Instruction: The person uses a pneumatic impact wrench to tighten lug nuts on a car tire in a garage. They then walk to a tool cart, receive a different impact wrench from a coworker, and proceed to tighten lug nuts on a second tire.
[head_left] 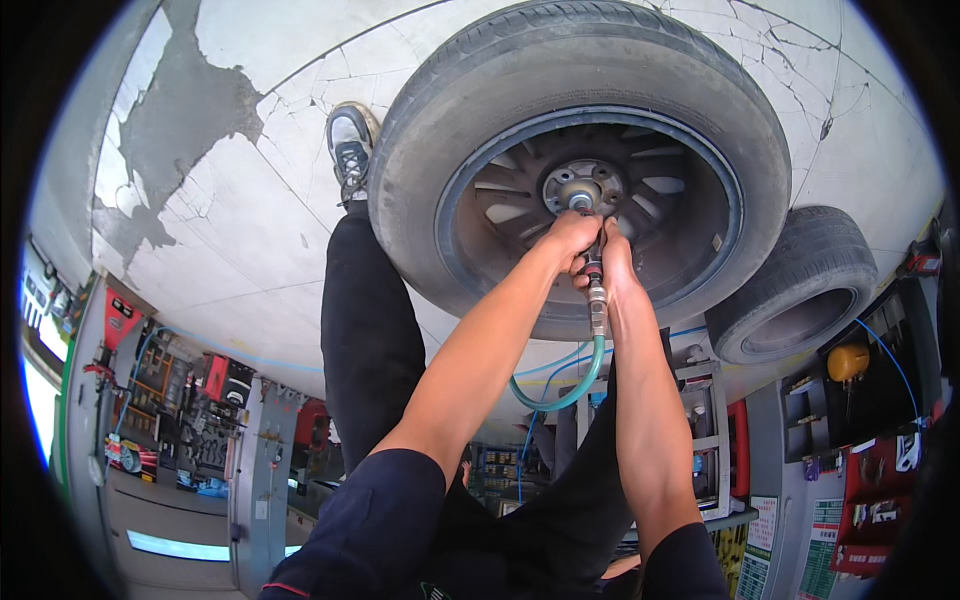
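A large wheel lies in front of me, its worn black tire (422,190) around a dark multi-spoke rim (700,235). At its middle is a metal hub face (602,180) with bolt holes. My left hand (572,238) and my right hand (618,258) are both closed around an air-powered tool (593,268). The tool's round head reaches the hub centre; whether it touches is unclear. Most of the tool's body is hidden by my fingers. From its metal coupling (598,308) a green air hose (570,398) loops down and back between my legs.
A second, smaller tire (800,290) lies to the right. My shoe (351,150) stands beside the wheel's left edge. The pale floor (260,215) is cracked and patched. A blue hose (890,360), tool racks (200,430), a metal cart (705,430) and red cabinets stand around.
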